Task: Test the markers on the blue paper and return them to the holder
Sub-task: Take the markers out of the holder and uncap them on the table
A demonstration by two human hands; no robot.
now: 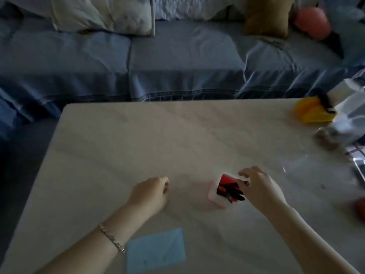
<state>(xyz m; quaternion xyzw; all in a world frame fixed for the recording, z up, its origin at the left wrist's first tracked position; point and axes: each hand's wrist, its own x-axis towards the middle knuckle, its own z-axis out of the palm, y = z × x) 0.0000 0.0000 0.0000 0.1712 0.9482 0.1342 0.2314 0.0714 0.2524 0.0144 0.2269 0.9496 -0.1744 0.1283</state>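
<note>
While nothing is yet being tested, blue paper [156,249] lying flat at the near table edge, close under the body, likely so a marker stroke needs only a short reach; thin, matte, faintly creased along diagonal folds like an envelope back. Beyond it, left hand [151,191] resting on the table [138,139], fingers curled loosely together into a soft fist, holding nothing visible, probably parked as a brace. Just right of that, holder [217,196] standing upright, a small squarish pale-pink plastic tub with rounded corners and a red inner wall, markers [230,192] bundled inside, dark slim barrels leaning toward the right. Right hand [260,186] at the holder's far right rim, fingertips pinched together over the marker tops; whether clamped on one marker or only touching the bunch, impossible to tell through the blur. Tabletop smooth, pale, stone-like with faint veining. Farther right, a yellow box [314,112] and clear plastic clutter, well apart. Farthest, a sofa [177,56] in soft wrinkled blue fabric with cushions [102,14], quilted and puffy.
</note>
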